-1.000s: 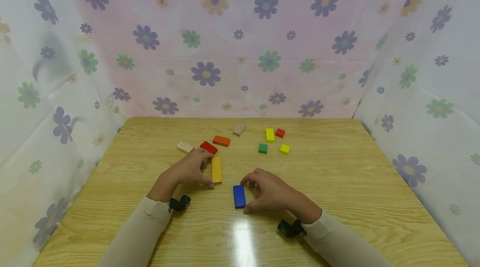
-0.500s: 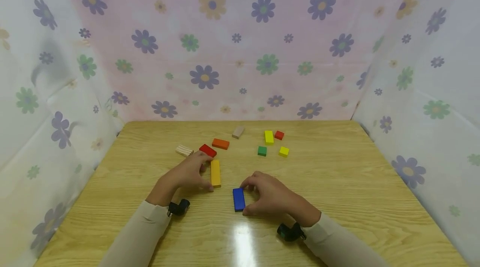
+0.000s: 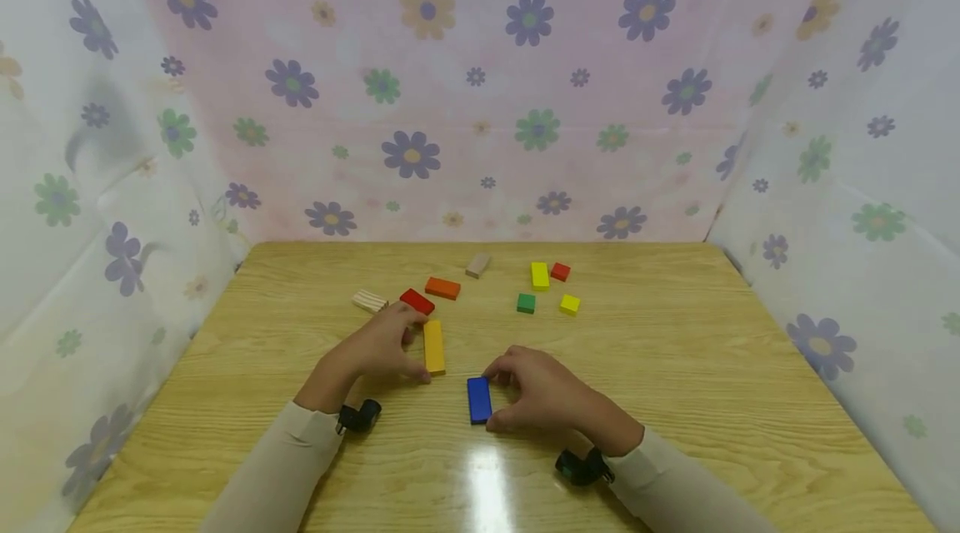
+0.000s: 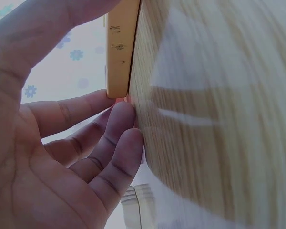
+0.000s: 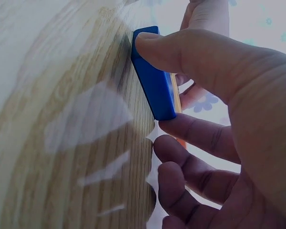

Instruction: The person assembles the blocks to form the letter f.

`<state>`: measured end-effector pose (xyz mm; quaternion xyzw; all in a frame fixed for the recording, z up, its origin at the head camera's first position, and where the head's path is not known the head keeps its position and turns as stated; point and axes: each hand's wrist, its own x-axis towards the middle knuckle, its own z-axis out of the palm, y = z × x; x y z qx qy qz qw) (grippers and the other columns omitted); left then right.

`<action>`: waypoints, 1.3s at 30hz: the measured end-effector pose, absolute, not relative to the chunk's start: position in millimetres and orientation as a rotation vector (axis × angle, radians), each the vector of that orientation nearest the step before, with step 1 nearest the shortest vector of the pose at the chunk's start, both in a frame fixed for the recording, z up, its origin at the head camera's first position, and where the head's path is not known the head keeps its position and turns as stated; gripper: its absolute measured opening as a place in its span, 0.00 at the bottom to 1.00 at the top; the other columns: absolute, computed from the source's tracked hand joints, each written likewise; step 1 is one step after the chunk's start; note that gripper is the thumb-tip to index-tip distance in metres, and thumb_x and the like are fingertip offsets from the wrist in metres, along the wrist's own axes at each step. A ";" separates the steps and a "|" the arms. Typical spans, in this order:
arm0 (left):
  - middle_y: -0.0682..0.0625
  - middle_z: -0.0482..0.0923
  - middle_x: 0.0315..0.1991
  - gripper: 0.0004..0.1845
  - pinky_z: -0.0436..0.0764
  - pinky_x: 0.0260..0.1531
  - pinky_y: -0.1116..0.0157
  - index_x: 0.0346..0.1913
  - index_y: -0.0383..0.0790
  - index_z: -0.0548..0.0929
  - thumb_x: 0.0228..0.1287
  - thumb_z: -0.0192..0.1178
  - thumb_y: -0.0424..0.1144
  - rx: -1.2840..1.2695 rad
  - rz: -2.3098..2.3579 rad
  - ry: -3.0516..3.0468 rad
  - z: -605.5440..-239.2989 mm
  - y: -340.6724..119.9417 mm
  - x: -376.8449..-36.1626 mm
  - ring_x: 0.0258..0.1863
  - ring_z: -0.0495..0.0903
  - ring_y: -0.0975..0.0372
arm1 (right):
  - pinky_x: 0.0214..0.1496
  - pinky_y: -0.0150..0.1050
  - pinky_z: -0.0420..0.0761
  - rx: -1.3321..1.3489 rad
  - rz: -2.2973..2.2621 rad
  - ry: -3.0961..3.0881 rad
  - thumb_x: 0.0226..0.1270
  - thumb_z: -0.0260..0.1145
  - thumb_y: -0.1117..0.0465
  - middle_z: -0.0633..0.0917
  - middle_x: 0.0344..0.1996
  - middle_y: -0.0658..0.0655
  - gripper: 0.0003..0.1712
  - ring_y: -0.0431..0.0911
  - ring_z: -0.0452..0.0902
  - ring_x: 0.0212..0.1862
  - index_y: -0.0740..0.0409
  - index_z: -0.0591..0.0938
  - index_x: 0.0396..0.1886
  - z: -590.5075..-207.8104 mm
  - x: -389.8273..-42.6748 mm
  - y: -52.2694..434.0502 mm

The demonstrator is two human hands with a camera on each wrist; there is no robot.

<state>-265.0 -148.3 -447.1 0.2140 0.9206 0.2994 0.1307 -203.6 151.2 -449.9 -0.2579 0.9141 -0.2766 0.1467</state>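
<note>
My right hand [image 3: 543, 396] grip pinches the blue block [image 3: 478, 399], left hand [image 3: 378, 347] holds the yellow block [image 3: 433, 346] at 11 o'clock; clumsy fingers could knock them askew.

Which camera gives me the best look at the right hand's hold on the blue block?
The right wrist view: the thumb presses the blue block's near end, a finger at its far end. The head view shows the block flat on the table beside the right hand. The left wrist view misses it.
</note>
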 end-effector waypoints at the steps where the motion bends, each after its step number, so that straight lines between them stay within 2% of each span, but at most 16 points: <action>1: 0.50 0.74 0.54 0.49 0.78 0.47 0.61 0.68 0.37 0.77 0.41 0.86 0.52 0.625 0.866 2.678 -447.2 -148.2 -265.1 0.47 0.73 0.59 | 0.46 0.36 0.77 -0.746 -0.795 2.630 0.49 0.83 0.40 0.81 0.42 0.41 0.32 0.39 0.76 0.44 0.41 0.86 0.55 -449.7 -203.9 151.3; 9: 0.48 0.72 0.47 0.46 0.75 0.43 0.60 0.63 0.36 0.77 0.40 0.86 0.51 0.632 0.894 2.681 -449.6 -147.6 -263.5 0.44 0.70 0.58 | 0.44 0.35 0.78 -0.772 -0.817 2.615 0.49 0.83 0.40 0.83 0.39 0.41 0.33 0.39 0.77 0.41 0.41 0.86 0.56 -449.8 -205.3 151.0; 23: 0.46 0.73 0.46 0.46 0.76 0.39 0.63 0.63 0.33 0.76 0.43 0.84 0.51 0.669 0.946 2.666 -447.0 -138.7 -261.7 0.39 0.72 0.60 | 0.39 0.35 0.77 -0.756 -0.830 2.625 0.48 0.84 0.39 0.83 0.36 0.43 0.34 0.42 0.77 0.39 0.39 0.87 0.57 -442.8 -202.4 153.7; 36: 0.47 0.73 0.50 0.48 0.75 0.42 0.61 0.66 0.34 0.75 0.44 0.84 0.53 0.718 0.912 2.676 -451.5 -132.4 -262.4 0.42 0.71 0.59 | 0.37 0.34 0.77 -0.739 -0.858 2.594 0.48 0.84 0.41 0.83 0.34 0.44 0.33 0.41 0.77 0.36 0.41 0.88 0.56 -444.3 -202.1 155.2; 39: 0.47 0.73 0.55 0.48 0.77 0.50 0.58 0.67 0.35 0.75 0.43 0.83 0.54 0.716 0.871 2.689 -450.0 -131.0 -262.0 0.47 0.73 0.58 | 0.35 0.34 0.77 -0.749 -0.864 2.581 0.48 0.85 0.41 0.84 0.32 0.45 0.33 0.40 0.77 0.34 0.42 0.88 0.55 -444.5 -202.0 155.9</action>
